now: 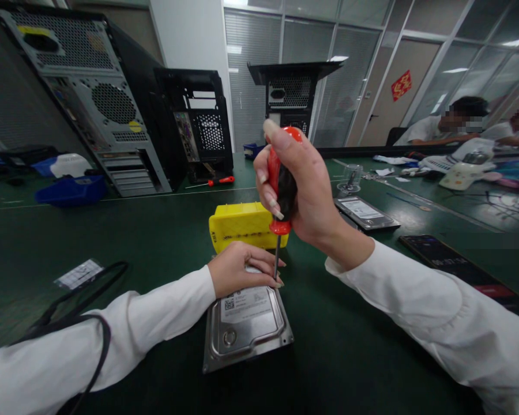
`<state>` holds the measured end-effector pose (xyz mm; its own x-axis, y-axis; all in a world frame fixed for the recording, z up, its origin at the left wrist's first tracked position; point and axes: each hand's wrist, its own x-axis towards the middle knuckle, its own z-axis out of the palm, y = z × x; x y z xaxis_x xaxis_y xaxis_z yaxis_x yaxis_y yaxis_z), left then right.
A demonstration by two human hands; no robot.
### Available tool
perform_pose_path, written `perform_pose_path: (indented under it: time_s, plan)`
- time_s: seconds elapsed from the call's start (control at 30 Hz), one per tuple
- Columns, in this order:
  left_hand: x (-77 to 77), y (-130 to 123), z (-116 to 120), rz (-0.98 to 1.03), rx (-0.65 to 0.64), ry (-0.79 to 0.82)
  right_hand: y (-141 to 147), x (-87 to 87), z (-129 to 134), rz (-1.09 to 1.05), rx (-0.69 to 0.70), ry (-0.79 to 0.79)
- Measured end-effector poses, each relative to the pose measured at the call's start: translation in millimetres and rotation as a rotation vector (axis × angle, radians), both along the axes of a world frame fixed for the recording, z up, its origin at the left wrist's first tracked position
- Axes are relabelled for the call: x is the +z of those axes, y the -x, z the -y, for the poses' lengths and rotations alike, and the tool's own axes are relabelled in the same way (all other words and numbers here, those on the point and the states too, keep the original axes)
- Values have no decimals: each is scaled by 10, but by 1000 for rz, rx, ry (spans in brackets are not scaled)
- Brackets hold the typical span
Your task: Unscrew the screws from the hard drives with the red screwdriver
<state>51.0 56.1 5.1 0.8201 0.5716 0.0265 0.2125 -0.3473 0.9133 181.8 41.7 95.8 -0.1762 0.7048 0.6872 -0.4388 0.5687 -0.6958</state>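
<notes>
A silver hard drive with a white label lies flat on the dark green table. My right hand is wrapped round the red and black handle of a screwdriver, held upright. The screwdriver's tip comes down at the drive's far right corner, beside my left fingertips, which partly hide it. Across the far end of the drive rests my left hand, its fingers bent round that end and close to the shaft. Just behind stands a yellow bin.
Computer cases stand at the back left, near a blue bin and another screwdriver. To the right lie another hard drive and a phone. A black cable crosses my left sleeve. People sit at the far right.
</notes>
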Motion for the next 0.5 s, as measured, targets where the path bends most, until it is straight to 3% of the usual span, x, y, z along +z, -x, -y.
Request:
perform_pose_path:
  time_s: [0.2, 0.5]
  plan:
    - [-4, 2, 4, 23, 0, -32, 2, -3, 7, 2, -37, -26]
    - [-18, 78, 29, 68, -35, -92, -77, 35, 18, 31, 108, 36]
